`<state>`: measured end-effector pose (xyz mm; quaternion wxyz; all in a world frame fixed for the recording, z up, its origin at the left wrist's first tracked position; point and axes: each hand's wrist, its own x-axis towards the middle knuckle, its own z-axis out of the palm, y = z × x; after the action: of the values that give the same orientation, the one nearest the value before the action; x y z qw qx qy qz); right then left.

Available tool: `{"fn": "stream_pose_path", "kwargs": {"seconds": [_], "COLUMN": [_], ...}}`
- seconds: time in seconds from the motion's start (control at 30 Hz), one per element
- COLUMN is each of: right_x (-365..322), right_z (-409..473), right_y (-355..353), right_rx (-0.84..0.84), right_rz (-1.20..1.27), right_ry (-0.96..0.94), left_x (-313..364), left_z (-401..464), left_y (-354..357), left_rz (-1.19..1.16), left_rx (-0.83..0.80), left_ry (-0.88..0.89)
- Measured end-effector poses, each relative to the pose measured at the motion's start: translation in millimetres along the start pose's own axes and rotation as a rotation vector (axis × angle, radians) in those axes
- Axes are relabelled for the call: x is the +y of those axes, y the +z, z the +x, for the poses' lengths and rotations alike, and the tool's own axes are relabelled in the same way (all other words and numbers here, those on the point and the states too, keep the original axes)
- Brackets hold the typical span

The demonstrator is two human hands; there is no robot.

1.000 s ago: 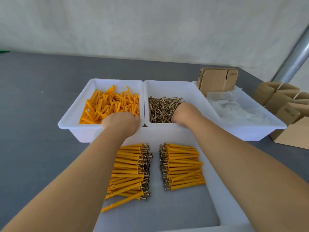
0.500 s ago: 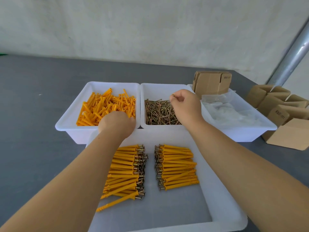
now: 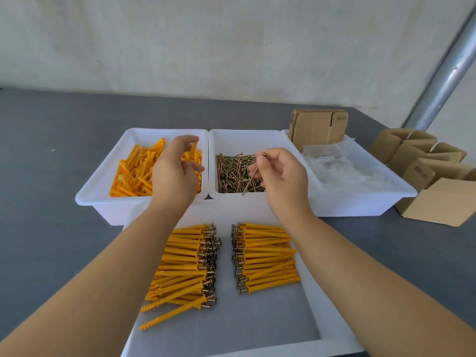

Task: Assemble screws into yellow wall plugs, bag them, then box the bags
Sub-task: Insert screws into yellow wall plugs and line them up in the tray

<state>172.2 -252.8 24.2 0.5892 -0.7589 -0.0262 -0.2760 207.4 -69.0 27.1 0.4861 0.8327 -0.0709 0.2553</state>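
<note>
My right hand (image 3: 282, 173) pinches a single brass screw (image 3: 251, 176) by its head, point hanging down over the white bin of loose screws (image 3: 233, 173). My left hand (image 3: 175, 171) is raised over the white bin of loose yellow wall plugs (image 3: 131, 171) and pinches one yellow plug (image 3: 193, 150) between thumb and fingers. In the near white tray (image 3: 316, 305) lie two rows of plugs with screws in them, a left row (image 3: 185, 264) and a right row (image 3: 265, 256), screw heads facing the middle.
A third white bin (image 3: 360, 197) at the right holds clear plastic bags (image 3: 345, 171) and flat cardboard blanks (image 3: 318, 127). Several folded cardboard boxes (image 3: 427, 176) stand on the grey table at the far right. A metal pole (image 3: 445, 70) rises behind them.
Both hands have lifted out of their bins. The right came up with a screw, the left with a yellow plug. The view has tilted slightly.
</note>
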Motion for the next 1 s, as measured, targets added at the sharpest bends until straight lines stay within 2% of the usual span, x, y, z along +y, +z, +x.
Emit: {"fn": "stream_pose_path", "kwargs": {"seconds": [0.07,0.27,0.6,0.77,0.9,1.0], "right_x": [-2.1,-4.3,-11.8,-7.7,-4.8,-3.5], "right_z": [0.9,-0.6,-3.0,-2.7,0.7,1.5], "right_y": [-0.6,-0.3,1.8,3.7,-0.2,-0.2], "right_rx": [0.017,0.008,0.090,-0.012,0.114,0.057], "right_rz": [0.017,0.051,0.240,0.193,0.182,0.151], "right_ry": [-0.012,0.008,0.003,0.070,0.016,0.045], "left_x": [3.3,7.4,21.8,28.7,30.0,27.5], "left_z": [-2.7,-13.1,-31.6,-34.6,-33.9,-33.0], "left_y": [-0.4,4.9,12.2,12.7,11.4,9.8], "left_rz": [-0.092,-0.016,-0.176,-0.311,-0.349,-0.365], "left_rx": [-0.085,-0.298,-0.533,-0.583,-0.567,-0.551], "left_ry": [-0.036,0.082,-0.044,-0.103,-0.116,-0.109]}}
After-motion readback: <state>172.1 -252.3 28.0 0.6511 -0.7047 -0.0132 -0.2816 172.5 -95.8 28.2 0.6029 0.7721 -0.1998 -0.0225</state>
